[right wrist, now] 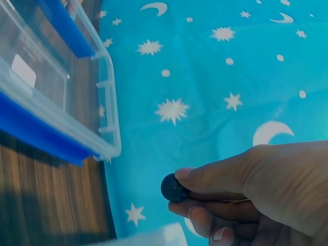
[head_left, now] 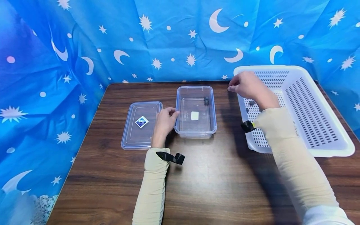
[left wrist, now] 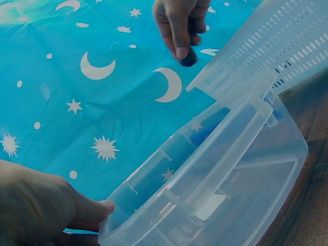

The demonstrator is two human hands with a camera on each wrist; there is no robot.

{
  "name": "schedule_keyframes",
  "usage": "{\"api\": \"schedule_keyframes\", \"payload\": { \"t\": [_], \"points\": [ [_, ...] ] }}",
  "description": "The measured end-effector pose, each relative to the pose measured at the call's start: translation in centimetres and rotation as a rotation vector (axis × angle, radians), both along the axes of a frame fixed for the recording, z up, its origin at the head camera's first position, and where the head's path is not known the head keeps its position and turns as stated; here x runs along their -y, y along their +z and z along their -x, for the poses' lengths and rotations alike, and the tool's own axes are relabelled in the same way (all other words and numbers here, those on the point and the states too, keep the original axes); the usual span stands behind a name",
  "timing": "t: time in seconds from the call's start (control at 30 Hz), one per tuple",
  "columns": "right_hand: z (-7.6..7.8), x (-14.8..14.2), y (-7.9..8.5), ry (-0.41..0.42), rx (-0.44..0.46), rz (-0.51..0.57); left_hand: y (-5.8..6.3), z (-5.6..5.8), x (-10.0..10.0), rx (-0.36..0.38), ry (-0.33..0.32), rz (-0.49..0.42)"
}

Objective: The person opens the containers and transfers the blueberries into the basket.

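My right hand (head_left: 248,89) pinches a blueberry (right wrist: 174,187), small, dark and round, between thumb and fingers. In the head view this hand is over the left rim of a white slotted basket (head_left: 348,147), and the berry hardly shows there. My left hand (head_left: 165,122) grips the left rim of a clear plastic box (head_left: 194,128) with blue edging, the thumb tip at the rim in the left wrist view. Inside the box, a couple of blueberries (head_left: 206,102) lie near the back right. Other blueberries (head_left: 251,102) sit in the basket, partly behind my right arm.
A clear lid (head_left: 135,134) with a blue-and-white label lies flat on the brown wooden table (head_left: 112,175), left of the box and partly under my left hand. A blue curtain (head_left: 180,40) with moons and stars hangs behind the table's back edge and along its left side.
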State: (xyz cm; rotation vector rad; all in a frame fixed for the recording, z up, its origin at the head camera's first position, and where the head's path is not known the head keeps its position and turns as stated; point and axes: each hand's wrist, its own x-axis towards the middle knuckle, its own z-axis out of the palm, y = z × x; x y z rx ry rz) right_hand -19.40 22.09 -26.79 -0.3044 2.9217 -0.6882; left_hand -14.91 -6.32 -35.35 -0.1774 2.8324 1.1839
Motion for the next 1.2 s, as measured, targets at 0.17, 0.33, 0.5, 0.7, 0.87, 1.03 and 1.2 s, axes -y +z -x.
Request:
{"api": "schedule_keyframes", "payload": {
  "t": [0.17, 0.33, 0.5, 0.7, 0.87, 1.03, 1.2],
  "points": [
    [0.0, -2.1, 0.1, -0.066, 0.027, 0.025, 0.1, 0.0, 0.0, 0.003, -0.003, 0.005],
    [0.4, -4.2, 0.1, -0.147, 0.102, -0.006, 0.1, 0.0, 0.2, -0.008, -0.007, 0.016],
    [0.8, -5.9, -1.0, -0.155, 0.244, -0.101, 0.0, 0.1, 0.3, -0.010, 0.001, 0.003],
    [0.8, -7.3, -2.5, -0.118, 0.321, -0.165, 0.0, 0.0, 0.1, 0.000, 0.004, 0.000],
    [1.0, -7.8, -3.8, -0.139, 0.362, -0.179, 0.0, 0.0, 0.0, 0.008, 0.009, -0.011],
    [1.1, -8.2, -4.9, -0.142, 0.391, -0.181, 0.0, 0.0, 0.0, 0.002, 0.006, -0.011],
    [1.2, -8.2, -5.0, -0.129, 0.379, -0.190, 0.0, 0.1, 0.1, 0.001, 0.010, -0.002]
  ]
}}
